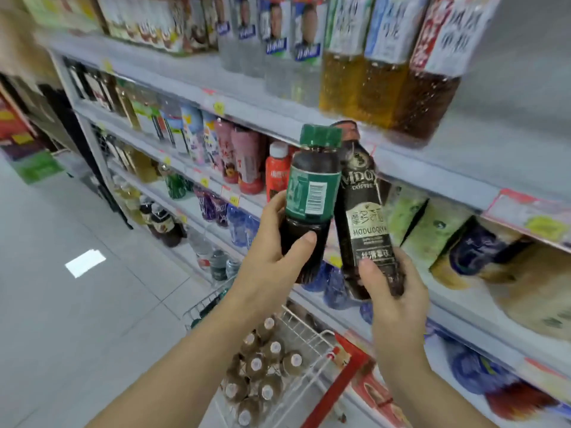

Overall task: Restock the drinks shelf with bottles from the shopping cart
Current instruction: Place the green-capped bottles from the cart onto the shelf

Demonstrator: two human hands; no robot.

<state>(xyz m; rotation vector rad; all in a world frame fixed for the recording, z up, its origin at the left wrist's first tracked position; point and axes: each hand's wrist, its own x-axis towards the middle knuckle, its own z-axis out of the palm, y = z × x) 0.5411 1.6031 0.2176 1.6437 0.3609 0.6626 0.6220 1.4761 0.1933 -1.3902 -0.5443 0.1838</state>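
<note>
My left hand (272, 257) grips a dark bottle with a green cap and green label (310, 193), held upright in front of the drinks shelf (432, 174). My right hand (392, 291) holds a black coffee bottle (361, 211) by its base, tilted slightly left so its top touches the green cap. Both bottles are raised at the level of the second shelf, near a gap between a red bottle (276, 174) and green cartons (432, 230). Below my arms stands the shopping cart (318, 344) with several brown bottles with white caps (259, 366).
Tall tea bottles (386, 72) stand on the shelf above, right over my hands. Lower shelves hold blue and dark bottles. The cart's red handle (343, 384) is close to the shelf front. Grey tiled floor (77, 288) lies open to the left.
</note>
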